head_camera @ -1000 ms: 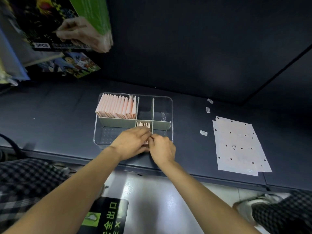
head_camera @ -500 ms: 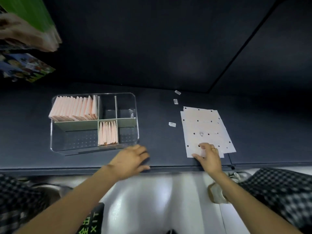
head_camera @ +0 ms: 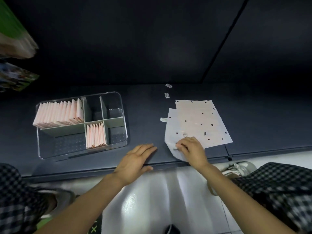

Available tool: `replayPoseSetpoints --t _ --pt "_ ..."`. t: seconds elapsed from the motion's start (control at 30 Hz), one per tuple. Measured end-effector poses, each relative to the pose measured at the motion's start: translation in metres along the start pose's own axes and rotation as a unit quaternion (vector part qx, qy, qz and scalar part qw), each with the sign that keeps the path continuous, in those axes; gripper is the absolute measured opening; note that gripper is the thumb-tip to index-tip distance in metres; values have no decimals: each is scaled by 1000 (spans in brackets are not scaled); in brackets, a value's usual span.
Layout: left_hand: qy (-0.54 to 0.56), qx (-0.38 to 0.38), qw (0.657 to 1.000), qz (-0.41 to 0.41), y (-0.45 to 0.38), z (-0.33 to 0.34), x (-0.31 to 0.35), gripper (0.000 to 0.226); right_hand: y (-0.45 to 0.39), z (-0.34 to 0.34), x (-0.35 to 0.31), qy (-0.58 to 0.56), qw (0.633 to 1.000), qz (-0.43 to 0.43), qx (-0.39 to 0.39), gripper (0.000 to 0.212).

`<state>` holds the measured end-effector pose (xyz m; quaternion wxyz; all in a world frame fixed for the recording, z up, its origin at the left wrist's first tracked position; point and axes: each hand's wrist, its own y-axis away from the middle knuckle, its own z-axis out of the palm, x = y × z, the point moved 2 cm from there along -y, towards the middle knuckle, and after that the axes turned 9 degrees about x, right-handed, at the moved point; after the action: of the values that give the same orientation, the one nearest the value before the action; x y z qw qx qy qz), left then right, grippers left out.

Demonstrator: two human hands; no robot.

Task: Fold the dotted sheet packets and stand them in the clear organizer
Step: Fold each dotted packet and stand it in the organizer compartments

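Nearest the camera, the left hand [head_camera: 135,162] lies flat on the front edge of the dark shelf [head_camera: 146,115], fingers straight and holding nothing, between the organizer and the paper. Just to its right, the right hand [head_camera: 191,150] rests on the near left corner of the stack of dotted sheets [head_camera: 197,122], its fingertips curled and pinching the top sheet's corner, which peels up and overhangs the shelf edge. These sheets look thin, light and limp, so they should bend easily and slide over one another; a corner or edge pinch like this one seems the right hold, with the flat hand free to steady the rest and crease the fold. Further back to the left stands the clear organizer [head_camera: 123,115], with one row of folded pink packets [head_camera: 59,114] upright in its far left compartment and a shorter row of packets [head_camera: 95,135] in the near middle one; the other compartments hold none. Three small white labels [head_camera: 167,95] lie on the shelf near the stack. Compared with half a second ago, the right hand has gone from lying on the stack's near edge to lifting a corner, while the left hand has shifted slightly rightward, and the organizer looks unchanged.
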<state>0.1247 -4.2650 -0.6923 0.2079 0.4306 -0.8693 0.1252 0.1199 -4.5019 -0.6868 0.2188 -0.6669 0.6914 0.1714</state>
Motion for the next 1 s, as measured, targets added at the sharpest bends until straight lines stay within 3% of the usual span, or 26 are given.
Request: replayPoseSetpoints --t 0.13,0.3,0.4,0.53,0.6,0.67,0.73,0.8,0.87,0.93,1.0 --pt "27 14 999 -15 -6 2 9 83 0 10 -38 -73 986 -33 -147 16" --pt "58 2 997 -54 -3 -1 7 24 4 10 -52 -156 952 47 -260 21" --pt "141 -12 984 -111 -2 -2 2 23 -7 -6 -47 -196 937 92 -273 31" --pt "328 39 912 -242 -3 -6 -1 38 -20 -33 -19 -318 897 179 -252 56" --pt "400 52 866 -294 -3 -5 -3 37 -21 -33 -4 -365 880 191 -237 52" --pt "450 70 820 -347 -4 -4 -5 31 -21 -22 1 -350 892 202 -203 33" --pt "457 108 801 -371 -6 -5 -4 28 -24 -7 0 -273 930 197 -143 25" --pt "382 156 834 -366 -8 -6 -1 22 -30 9 -4 -207 955 179 -115 34" --pt "260 202 877 -350 -7 -5 6 37 -37 19 -5 -139 970 171 -102 41" --pt "167 246 912 -281 -5 -6 14 54 -43 26 -3 -87 976 185 -80 45" --pt "88 228 953 -179 -3 -1 20 59 -48 31 -2 -56 976 200 -66 46"
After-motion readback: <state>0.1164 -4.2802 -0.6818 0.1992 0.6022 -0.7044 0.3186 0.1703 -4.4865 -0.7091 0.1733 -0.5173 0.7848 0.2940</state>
